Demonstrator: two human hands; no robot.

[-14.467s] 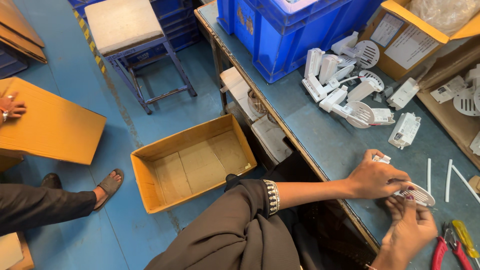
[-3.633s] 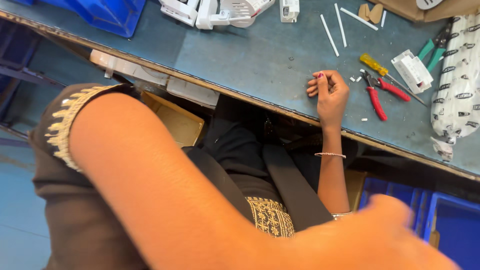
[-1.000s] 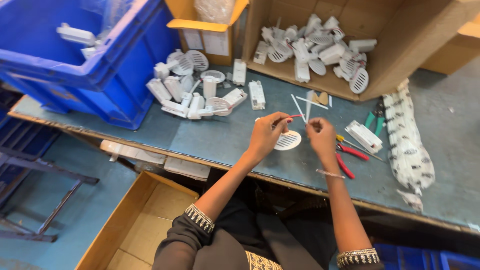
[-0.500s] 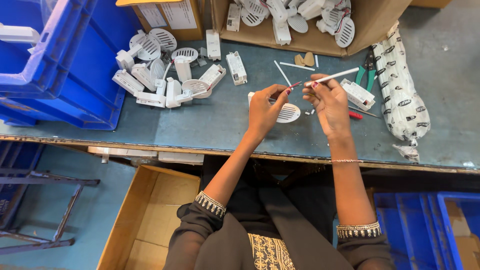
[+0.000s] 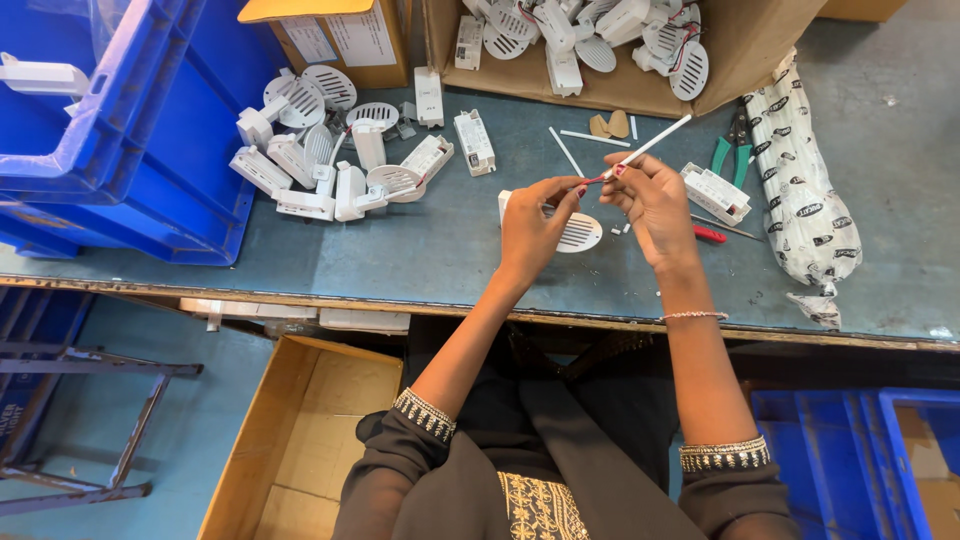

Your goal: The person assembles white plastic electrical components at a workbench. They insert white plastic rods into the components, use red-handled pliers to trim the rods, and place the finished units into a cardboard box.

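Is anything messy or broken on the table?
Nothing looks broken. The white plastic parts lie in a loose, jumbled heap beside the blue bin, and thin white tubes lie scattered near the cardboard box.

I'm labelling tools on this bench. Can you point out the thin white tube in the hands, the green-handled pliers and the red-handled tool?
thin white tube (image 5: 648,148), head view, on its mid-length.
green-handled pliers (image 5: 722,154), head view, on a green handle.
red-handled tool (image 5: 708,234), head view, on the red handle.

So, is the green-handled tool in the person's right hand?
No, the green-handled tool lies on the table, while the right hand holds a thin white tube.
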